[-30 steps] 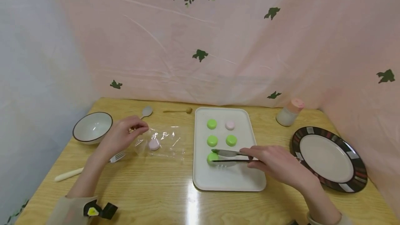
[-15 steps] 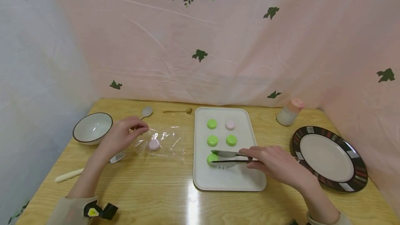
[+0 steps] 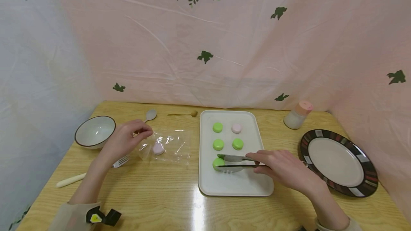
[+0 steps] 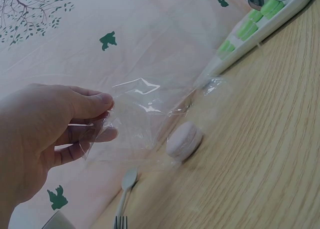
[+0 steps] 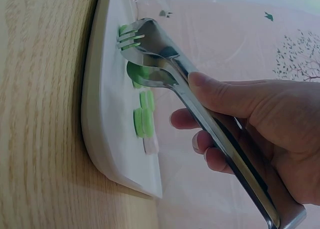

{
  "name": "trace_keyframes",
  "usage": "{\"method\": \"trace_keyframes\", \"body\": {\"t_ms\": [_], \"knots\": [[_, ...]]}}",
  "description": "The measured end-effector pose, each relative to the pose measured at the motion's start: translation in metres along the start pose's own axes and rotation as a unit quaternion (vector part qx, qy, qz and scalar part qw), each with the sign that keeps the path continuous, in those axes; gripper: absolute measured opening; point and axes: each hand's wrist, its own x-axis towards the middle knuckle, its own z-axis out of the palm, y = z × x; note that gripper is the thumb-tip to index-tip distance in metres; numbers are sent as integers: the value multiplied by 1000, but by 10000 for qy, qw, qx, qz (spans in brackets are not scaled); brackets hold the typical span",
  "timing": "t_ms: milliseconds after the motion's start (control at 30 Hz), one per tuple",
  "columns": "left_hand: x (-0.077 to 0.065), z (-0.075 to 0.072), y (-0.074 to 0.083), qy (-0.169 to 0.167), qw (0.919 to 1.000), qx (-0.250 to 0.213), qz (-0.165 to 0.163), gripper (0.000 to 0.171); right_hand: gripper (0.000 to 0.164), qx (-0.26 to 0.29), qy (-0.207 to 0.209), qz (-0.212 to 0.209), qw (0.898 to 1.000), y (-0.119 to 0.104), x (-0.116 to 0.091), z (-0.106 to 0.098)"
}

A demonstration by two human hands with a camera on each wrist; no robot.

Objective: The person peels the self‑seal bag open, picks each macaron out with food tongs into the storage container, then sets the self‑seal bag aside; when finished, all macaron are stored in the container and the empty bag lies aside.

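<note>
My left hand (image 3: pixel 123 140) pinches the edge of a clear plastic bag (image 4: pixel 132 111) between thumb and fingers. Inside the bag lies a pale pink macaron (image 3: pixel 158 148). In my right hand (image 3: pixel 282 168) I grip metal serving tongs (image 5: pixel 200 106), one end spoon-shaped and the other forked. Their tips stand on either side of a green macaron (image 3: pixel 217 163) on the white tray (image 3: pixel 237 186). Farther up the tray sit several more green macarons (image 3: pixel 218 144) and a pale pink one (image 3: pixel 236 128).
A white bowl (image 3: pixel 95 131) stands at the left, near a fork (image 3: pixel 120 161) and a spoon (image 3: pixel 151 114) partly behind my left arm. A small golden dipper (image 3: pixel 183 114) lies at the back. On the right are a pink-capped jar (image 3: pixel 298 115) and a dark-rimmed plate (image 3: pixel 335 161).
The tong tips have shifted very slightly around the green macaron. My left hand and the bag have stayed in place.
</note>
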Motion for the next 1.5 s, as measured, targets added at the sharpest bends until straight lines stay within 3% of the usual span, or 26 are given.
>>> {"method": "trace_keyframes", "body": {"t_ms": [300, 567, 867, 1100, 1500], "knots": [[-1, 1, -1, 41, 9999, -45, 109, 3, 38, 68, -16, -11, 10000, -1, -3, -5], [0, 0, 0, 7, 10000, 11, 48, 4, 36, 115, 261, 24, 9996, 1, -1, -16], [-3, 0, -5, 50, 10000, -18, 64, 4, 33, 259, 403, -251, 9985, -12, 44, -22], [-3, 3, -9, -22, 9999, -166, -29, 5, 32, 206, 450, -400, 9980, -27, 82, -12], [0, 2, -5, 29, 9999, -118, 73, 6, 25, 101, 276, -652, 9974, -53, 114, 3]]}}
